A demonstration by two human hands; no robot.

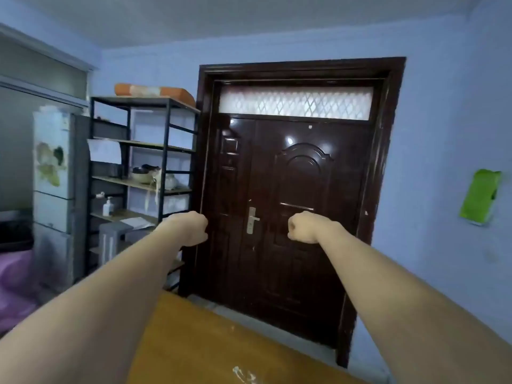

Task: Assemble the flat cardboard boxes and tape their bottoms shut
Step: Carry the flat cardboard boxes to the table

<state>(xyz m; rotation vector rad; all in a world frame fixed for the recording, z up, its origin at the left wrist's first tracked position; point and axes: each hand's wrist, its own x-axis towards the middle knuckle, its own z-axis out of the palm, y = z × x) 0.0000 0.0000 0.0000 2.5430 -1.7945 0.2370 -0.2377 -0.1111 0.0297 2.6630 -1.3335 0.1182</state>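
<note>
Purple bedding (12, 275) is lying at far left, low in view. Beside it a pale, worn cabinet (54, 173) is standing upright, and next to that a black-framed shelf unit (144, 173) is holding a pump bottle (108, 207), a bowl (141, 174) and papers, with an orange cushion (153, 91) lying flat on top.

I am holding both arms straight out ahead, raised roughly level, forearms bare, the two fists well apart. My left hand (191, 227) is clenched into a fist, knuckles pointing forward, gripping nothing. It is showing against the edge of the shelf unit and the door frame.

Between the fists the silver door handle (252, 220) is sitting on the dark brown door (293, 203), which is shut, with a patterned glass panel (295, 102) above it.

My right hand (302, 227) is likewise clenched, thumb side turned inward, grasping nothing.

Below my arms a bare wooden tabletop (210, 345) is running away from me toward the door, with a white smear near its close edge.

Further right, a green object (480, 196) is hanging on the blue wall (443, 106).

No cardboard boxes are in view, so I cannot tell where they are or which way they are pointing.
</note>
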